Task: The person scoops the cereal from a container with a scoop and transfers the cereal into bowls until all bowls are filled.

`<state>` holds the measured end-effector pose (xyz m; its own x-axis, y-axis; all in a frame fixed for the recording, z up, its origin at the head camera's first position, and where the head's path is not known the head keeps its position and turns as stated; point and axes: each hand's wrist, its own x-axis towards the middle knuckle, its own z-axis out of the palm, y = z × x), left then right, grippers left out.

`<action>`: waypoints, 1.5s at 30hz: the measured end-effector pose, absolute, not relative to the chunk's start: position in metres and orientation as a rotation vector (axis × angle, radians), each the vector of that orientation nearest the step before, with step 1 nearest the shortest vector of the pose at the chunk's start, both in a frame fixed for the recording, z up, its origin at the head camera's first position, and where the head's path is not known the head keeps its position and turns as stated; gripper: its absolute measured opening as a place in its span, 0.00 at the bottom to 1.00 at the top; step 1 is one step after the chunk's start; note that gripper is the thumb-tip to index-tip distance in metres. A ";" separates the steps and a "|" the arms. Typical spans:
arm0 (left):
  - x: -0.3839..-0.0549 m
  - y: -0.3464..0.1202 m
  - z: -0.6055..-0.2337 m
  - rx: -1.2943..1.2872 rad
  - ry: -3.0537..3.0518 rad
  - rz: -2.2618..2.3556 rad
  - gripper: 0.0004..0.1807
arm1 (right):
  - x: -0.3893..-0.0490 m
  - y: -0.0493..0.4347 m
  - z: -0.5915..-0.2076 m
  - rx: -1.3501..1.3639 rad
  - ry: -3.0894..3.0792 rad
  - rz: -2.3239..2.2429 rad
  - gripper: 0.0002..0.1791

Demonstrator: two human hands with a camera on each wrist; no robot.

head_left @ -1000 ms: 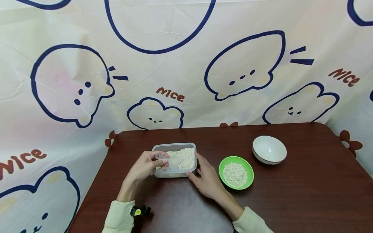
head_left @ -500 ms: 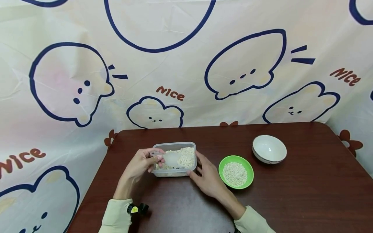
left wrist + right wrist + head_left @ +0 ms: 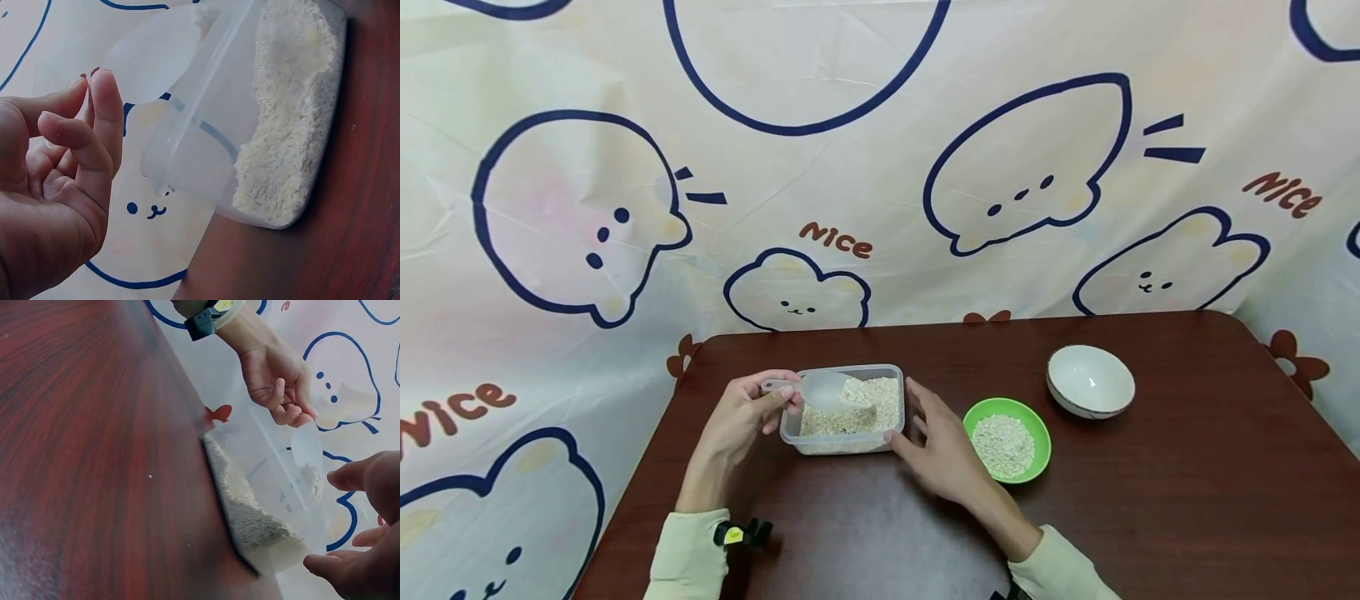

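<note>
My left hand (image 3: 737,421) pinches the handle of a translucent scoop (image 3: 822,392) between thumb and fingers. Pale oat flakes sit at the scoop's far end, which is over a clear rectangular plastic box (image 3: 842,447). In the left wrist view, the scoop (image 3: 153,59) shows above the box wall, and oat flakes (image 3: 281,131) line the bottom. My right hand (image 3: 943,446) is at the box's right end, thumb and fingers spread on either side of the corner. The right wrist view shows these fingertips (image 3: 322,565) right at the box edge, holding nothing.
To the right of my right hand stands a green bowl (image 3: 1043,442) with oat flakes in it. Farther back and right is a white bowl (image 3: 1090,382). A patterned cloth (image 3: 895,183) hangs behind the dark wooden table (image 3: 1187,483).
My left hand has drawn the scoop up and left out of the oats, and flakes now show in it. The box has shifted slightly left, and my right fingers have loosened from its end.
</note>
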<state>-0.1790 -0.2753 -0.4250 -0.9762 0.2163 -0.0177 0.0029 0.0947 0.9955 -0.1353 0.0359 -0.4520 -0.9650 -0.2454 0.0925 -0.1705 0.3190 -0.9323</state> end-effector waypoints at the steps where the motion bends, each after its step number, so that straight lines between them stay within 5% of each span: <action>1: -0.179 -0.276 -0.424 0.224 2.197 2.018 0.11 | -0.135 0.037 -0.451 -0.393 2.495 -1.756 0.45; 15: -0.178 -0.272 -0.422 0.229 2.142 2.155 0.06 | -0.134 0.048 -0.440 -0.409 2.504 -1.790 0.44; 45: -0.191 -0.167 -0.408 0.374 1.999 2.090 0.10 | -0.116 0.147 -0.435 -0.284 2.862 -1.532 0.42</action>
